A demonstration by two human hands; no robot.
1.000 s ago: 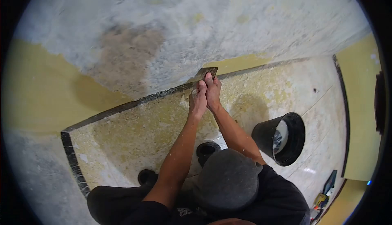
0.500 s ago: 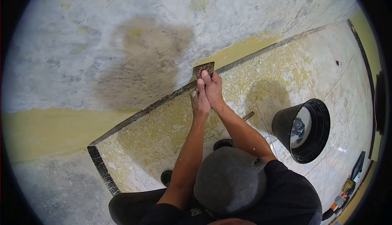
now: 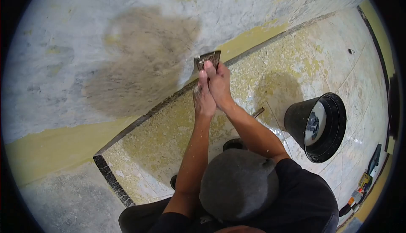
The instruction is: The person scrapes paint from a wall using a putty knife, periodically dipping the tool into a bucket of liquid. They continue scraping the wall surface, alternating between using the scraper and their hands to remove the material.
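Nearest, a person in a grey cap (image 3: 239,186) and dark shirt (image 3: 302,190) bends forward, with a dark shoe (image 3: 234,144) partly showing beyond the cap. Both forearms reach away and converge at a flat, crusted scraper (image 3: 213,57). The right hand (image 3: 220,85) has its fingers closed on the tool, thumb laid along the blade; the left hand (image 3: 204,100) presses against its left side, thumb pointing toward the blade, but its other fingers are mostly hidden, so whether they grip the handle cannot be told. To the right, a black bucket (image 3: 296,123) stands on the floor (image 3: 292,55), holding pale liquid and something dark; farther right lie assorted tools (image 3: 363,182). A narrow strip (image 3: 258,113) rests between the right forearm and the bucket. Yellowish flakes cover much of the floor up to the dark trim (image 3: 148,115). Beyond the trim, the scraper is at the low part of the wall (image 3: 237,17), beside a remaining yellow band (image 3: 249,38); the rest of this wall is mostly mottled grey-white, under a broad shadow at left.
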